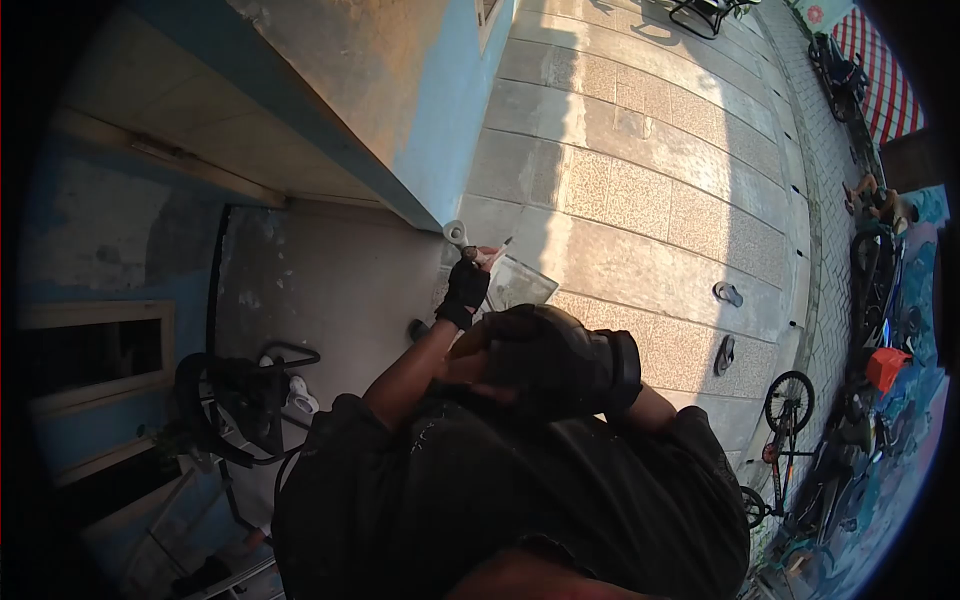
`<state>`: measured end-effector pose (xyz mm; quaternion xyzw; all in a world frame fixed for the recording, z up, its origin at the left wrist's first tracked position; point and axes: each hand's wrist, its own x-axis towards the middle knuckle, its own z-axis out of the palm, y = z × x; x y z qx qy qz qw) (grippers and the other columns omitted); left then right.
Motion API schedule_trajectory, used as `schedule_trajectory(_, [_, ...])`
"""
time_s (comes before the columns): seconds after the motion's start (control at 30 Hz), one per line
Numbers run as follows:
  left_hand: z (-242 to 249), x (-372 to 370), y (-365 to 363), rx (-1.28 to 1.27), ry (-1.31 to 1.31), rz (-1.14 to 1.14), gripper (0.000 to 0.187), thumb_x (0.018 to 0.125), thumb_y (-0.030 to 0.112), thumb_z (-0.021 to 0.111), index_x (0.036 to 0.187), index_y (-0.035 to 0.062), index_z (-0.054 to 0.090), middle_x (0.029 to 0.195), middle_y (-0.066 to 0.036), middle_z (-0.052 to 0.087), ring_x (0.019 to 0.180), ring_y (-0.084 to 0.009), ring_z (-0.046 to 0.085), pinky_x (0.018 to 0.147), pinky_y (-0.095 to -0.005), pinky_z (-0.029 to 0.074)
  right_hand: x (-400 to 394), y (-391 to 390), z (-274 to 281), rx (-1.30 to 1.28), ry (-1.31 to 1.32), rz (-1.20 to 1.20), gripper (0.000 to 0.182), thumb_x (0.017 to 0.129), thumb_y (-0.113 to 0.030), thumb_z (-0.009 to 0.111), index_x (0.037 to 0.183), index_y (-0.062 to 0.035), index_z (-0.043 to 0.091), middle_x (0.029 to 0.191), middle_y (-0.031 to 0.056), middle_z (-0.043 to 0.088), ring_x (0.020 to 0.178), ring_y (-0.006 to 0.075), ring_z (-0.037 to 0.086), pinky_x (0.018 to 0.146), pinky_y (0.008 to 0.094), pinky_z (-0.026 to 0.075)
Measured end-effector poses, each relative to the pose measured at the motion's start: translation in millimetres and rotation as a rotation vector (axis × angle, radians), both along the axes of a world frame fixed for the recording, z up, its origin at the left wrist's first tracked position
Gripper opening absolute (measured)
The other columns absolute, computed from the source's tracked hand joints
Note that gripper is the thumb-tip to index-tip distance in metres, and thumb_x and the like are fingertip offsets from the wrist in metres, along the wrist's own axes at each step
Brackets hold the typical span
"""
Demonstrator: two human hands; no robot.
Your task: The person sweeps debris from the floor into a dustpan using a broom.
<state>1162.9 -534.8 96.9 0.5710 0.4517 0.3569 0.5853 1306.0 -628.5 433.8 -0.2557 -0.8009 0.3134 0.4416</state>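
My left hand (466,289) wears a black fingerless glove and reaches forward near the corner of the blue wall. Its fingers are closed around a slim, pale stick-like tool (497,254) with a dark tip, perhaps a brush. Just beyond the fingers is a pale ring-shaped thing (455,233); whether the hand holds it too, I cannot make out. My right hand (540,360), in a dark glove with a wide wrist strap, looms close to the camera in front of my chest. Its fingers are in shadow and mostly hidden.
A blue wall (440,150) ends beside my left hand. Paving (640,200) stretches ahead, partly sunlit, with two sandals (728,294) on it. To the right are a bicycle (789,403), parked motorbikes and a seated person (885,208). A dark chair-like frame (240,405) stands left.
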Motion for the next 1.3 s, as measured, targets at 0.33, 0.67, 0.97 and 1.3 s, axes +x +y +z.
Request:
schedule_trajectory(0.33, [-5,-34,18,0.126,-0.011,0.071,0.020,0.090,0.011,0.055,0.107,0.0059,0.063,0.100,-0.003,0.063,0.092,-0.0114,0.056,0.086,-0.0273,0.045,-34,-33,70,0.543,0.560,0.224,0.023,0.089,-0.012,0.045,0.098,-0.0004,0.062,0.096,0.0117,0.064,0.084,0.0218,0.062,0.070,0.0345,0.051])
schedule_trajectory(0.67, [27,-103,47,0.198,0.054,0.085,0.022,0.086,0.007,0.055,0.106,0.0087,0.063,0.092,-0.005,0.065,0.081,-0.0134,0.059,0.074,-0.0280,0.045,-48,58,-132,-0.956,0.362,-0.638,0.028,0.096,-0.020,0.044,0.115,-0.0017,0.054,0.086,0.0113,0.066,0.075,0.0201,0.062,0.066,0.0277,0.047])
schedule_trajectory(0.97, [-13,-207,65,0.034,-0.109,-0.278,0.032,0.080,0.001,0.057,0.112,0.0057,0.060,0.102,-0.008,0.064,0.095,-0.0212,0.062,0.084,-0.0328,0.048,-196,99,-255,-1.714,1.114,-0.317,0.034,0.092,-0.035,0.049,0.109,-0.0053,0.052,0.084,0.0068,0.058,0.069,0.0184,0.058,0.053,0.0279,0.047])
schedule_trajectory(1.3, [14,-287,83,0.188,-0.001,-0.579,0.039,0.081,-0.001,0.061,0.119,0.0035,0.054,0.113,-0.009,0.061,0.103,-0.0203,0.060,0.084,-0.0324,0.052,-273,132,-311,-1.509,0.863,-0.317,0.014,0.091,-0.023,0.053,0.094,-0.0107,0.058,0.074,0.0012,0.059,0.063,0.0143,0.058,0.057,0.0265,0.050])
